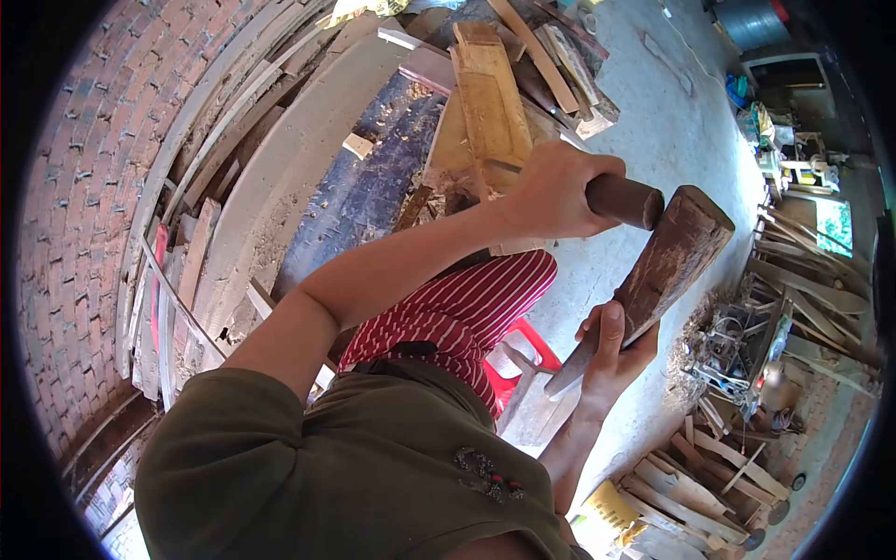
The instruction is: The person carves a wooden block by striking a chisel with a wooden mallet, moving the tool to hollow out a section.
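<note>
My left hand [555, 194] is closed around a chisel's round dark wooden handle [627, 202], whose blunt end sticks out to the right. A thin strip of its blade [501, 166] shows on the other side of the fist, over a yellow-brown board [495, 98]. Gripped in my right hand [616, 359] is a rough wooden mallet [667, 261], its thick end raised close beside the chisel's butt. The narrow end of the mallet [565, 381] points down past my fingers. Below the left fist, my arm and knee hide part of the work.
Wood chips [357, 146] lie on a dark blue surface [327, 201] left of the board. Long planks [280, 168] lean along the brick wall [89, 187]. By my legs is a red plastic stool [537, 341]. Scrap wood [705, 485] and tools [737, 345] are piled at right.
</note>
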Demonstrator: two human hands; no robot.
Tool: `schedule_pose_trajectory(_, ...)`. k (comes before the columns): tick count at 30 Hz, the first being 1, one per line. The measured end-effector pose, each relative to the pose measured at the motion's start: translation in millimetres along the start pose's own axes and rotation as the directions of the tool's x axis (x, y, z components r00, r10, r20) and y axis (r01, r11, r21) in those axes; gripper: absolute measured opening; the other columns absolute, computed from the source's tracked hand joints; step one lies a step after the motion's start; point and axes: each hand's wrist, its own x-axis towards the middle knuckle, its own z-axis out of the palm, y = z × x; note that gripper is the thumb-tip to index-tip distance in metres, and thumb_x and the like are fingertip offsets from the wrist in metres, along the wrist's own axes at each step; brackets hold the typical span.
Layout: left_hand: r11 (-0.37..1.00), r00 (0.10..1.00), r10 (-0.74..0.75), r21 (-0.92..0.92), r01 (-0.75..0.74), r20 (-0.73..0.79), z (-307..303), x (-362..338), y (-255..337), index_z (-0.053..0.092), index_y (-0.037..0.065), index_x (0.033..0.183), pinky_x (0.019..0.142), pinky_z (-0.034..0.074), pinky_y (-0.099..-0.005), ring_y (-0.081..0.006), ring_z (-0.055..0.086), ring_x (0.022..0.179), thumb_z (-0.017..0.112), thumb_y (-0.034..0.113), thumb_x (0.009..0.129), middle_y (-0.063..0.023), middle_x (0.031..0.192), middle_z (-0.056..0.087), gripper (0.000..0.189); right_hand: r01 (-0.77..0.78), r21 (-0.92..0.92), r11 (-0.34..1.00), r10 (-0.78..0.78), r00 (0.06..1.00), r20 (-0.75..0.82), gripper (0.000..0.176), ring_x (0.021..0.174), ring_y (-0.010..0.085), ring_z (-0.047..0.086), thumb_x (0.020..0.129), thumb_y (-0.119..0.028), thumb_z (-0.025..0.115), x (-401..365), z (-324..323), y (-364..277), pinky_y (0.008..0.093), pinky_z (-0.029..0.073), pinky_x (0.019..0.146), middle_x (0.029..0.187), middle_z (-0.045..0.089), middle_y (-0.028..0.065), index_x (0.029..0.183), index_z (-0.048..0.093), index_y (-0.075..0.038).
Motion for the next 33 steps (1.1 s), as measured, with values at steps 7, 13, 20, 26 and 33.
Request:
schedule_pose_trajectory(7, 1.0, 1.0, 0.021, 0.023, -0.021, 0.014, -7, -12, -13, 0.063, 0.01, 0.076, 0.054, 0.046, -0.0341, -0.0262, 0.063, 0.056, 0.085, 0.021, 0.062, -0.008, 0.062, 0.061, 0.028, -0.084, 0.039, 0.996, 0.084, 0.996, -0.006, 0.044, 0.051, 0.0123, 0.051, 0.095, -0.032, 0.064, -1, -4, 0, 0.0257, 0.041, 0.048, 0.063, 0.056, 0.008, 0.113, 0.05, 0.005)
schedule_pose_trajectory(13, 1.0, 0.999, 0.003, 0.007, -0.003, 0.041, -7, -18, -10, 0.064, 0.01, 0.077, 0.055, 0.047, -0.0343, -0.0258, 0.064, 0.058, 0.083, 0.016, 0.06, -0.0078, 0.064, 0.062, 0.027, 0.232, -0.029, 0.972, -0.234, 0.959, -0.161, 0.06, 0.055, 0.0166, 0.054, 0.092, -0.04, 0.06, 7, -3, -32, 0.0362, 0.046, 0.075, 0.062, 0.057, 0.0086, 0.109, 0.046, 0.016)
schedule_pose_trajectory(20, 0.998, 0.998, 0.051, -0.032, -0.052, -0.027, -5, -24, -16, 0.063, 0.014, 0.074, 0.054, 0.046, -0.0368, -0.0282, 0.063, 0.059, 0.079, 0.02, 0.06, -0.0053, 0.063, 0.061, 0.023, 0.113, -0.139, 0.984, -0.119, 0.992, -0.039, 0.046, 0.065, 0.0183, 0.058, 0.086, -0.016, 0.069, 11, 6, -9, 0.0312, 0.047, 0.065, 0.075, 0.062, 0.0143, 0.116, 0.049, 0.014)
schedule_pose_trajectory(26, 0.996, 0.997, 0.072, -0.056, -0.072, -0.003, -3, -26, -12, 0.063, 0.01, 0.077, 0.055, 0.047, -0.0337, -0.0273, 0.063, 0.06, 0.083, 0.014, 0.058, -0.007, 0.066, 0.061, 0.028, 0.217, -0.299, 0.929, -0.195, 0.976, 0.101, 0.044, 0.055, 0.0106, 0.052, 0.091, -0.023, 0.07, 14, 13, -16, 0.0247, 0.043, 0.052, 0.066, 0.056, 0.0051, 0.117, 0.05, 0.006)
schedule_pose_trajectory(33, 1.0, 0.996, -0.007, -0.022, 0.005, -0.092, -1, -9, -16, 0.064, 0.008, 0.076, 0.055, 0.047, -0.0326, -0.0244, 0.064, 0.058, 0.085, 0.019, 0.062, -0.0083, 0.062, 0.06, 0.028, -0.065, 0.04, 0.997, 0.064, 0.998, 0.018, 0.045, 0.052, 0.0118, 0.05, 0.094, -0.029, 0.066, 8, 13, -14, 0.0253, 0.041, 0.05, 0.063, 0.055, 0.0063, 0.118, 0.049, 0.005)
